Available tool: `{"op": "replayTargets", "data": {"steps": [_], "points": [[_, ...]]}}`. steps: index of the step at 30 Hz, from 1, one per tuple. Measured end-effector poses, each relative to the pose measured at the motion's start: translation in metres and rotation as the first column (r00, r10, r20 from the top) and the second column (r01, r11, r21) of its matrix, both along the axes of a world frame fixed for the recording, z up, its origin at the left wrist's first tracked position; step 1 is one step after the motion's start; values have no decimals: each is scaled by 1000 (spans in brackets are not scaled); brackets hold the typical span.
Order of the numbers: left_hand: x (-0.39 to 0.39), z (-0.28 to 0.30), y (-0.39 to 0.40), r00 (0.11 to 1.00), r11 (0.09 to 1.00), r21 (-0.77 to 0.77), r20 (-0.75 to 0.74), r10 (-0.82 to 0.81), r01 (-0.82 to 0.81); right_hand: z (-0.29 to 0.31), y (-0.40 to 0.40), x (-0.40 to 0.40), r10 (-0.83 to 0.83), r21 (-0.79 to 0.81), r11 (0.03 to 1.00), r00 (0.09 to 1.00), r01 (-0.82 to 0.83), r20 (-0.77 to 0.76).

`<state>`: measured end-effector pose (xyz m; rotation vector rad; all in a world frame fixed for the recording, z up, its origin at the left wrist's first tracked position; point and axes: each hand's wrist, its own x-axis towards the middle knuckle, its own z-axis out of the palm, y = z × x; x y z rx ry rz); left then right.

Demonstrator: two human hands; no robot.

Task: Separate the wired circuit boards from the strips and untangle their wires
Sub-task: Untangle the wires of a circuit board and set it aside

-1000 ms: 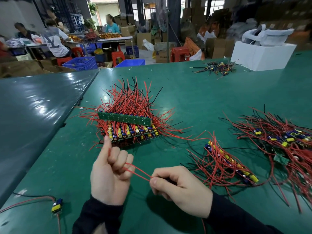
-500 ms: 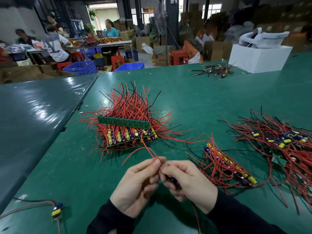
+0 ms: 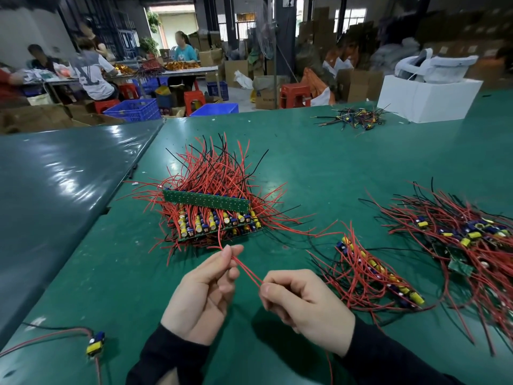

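Note:
Two thin red wires (image 3: 248,270) run taut between my hands over the green table. My left hand (image 3: 205,294) pinches them near their far end, with the tips sticking up past my fingertips. My right hand (image 3: 304,305) is curled round the small board at their other end, which my fingers hide. Beyond my hands lies a stack of green board strips (image 3: 211,215) with yellow and blue parts and a bush of red and black wires. A shorter strip of wired boards (image 3: 380,270) lies to the right of my right hand.
A heap of separated wired boards (image 3: 458,237) spreads at the right. One single wired board (image 3: 95,344) lies at the near left. A small wire pile (image 3: 356,119) and a white box (image 3: 424,100) sit at the far right. People work at tables beyond.
My hands came together in front of the stack, then parted again. The left hand has slid out along the red wires, which are now pulled straight between both hands.

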<state>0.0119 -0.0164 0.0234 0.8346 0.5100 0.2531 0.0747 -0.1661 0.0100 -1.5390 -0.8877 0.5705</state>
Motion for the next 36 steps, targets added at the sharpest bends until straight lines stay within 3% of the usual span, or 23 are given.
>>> {"op": "replayTargets", "data": {"steps": [3, 5, 11, 16, 20, 30, 36], "points": [[0, -3, -1, 994, 951, 290, 41, 100, -108, -1, 0, 1, 23, -24, 999, 1000, -23, -6], [1, -6, -2, 980, 894, 401, 101, 174, -200, -1, 0, 0, 42, -44, 998, 999, -43, -24], [4, -9, -4, 937, 880, 324, 156, 312, -347, -4, 3, 1, 71, -97, 992, 993, -80, -90], [7, -16, -5, 948, 884, 342, 112, 299, -319, -6, 3, 1, 97, -140, 984, 991, -109, -92], [8, -20, -3, 957, 847, 446, 112, 269, -290, -8, 4, 1, 94, -187, 976, 992, -109, -88], [7, -18, -3, 907, 736, 530, 220, 360, -421, 0, 3, 0, 155, -236, 957, 985, -170, -80], [7, -18, 1, 877, 736, 478, 263, 402, -480, -3, 1, -1, 144, -192, 967, 982, -166, -123]]}}
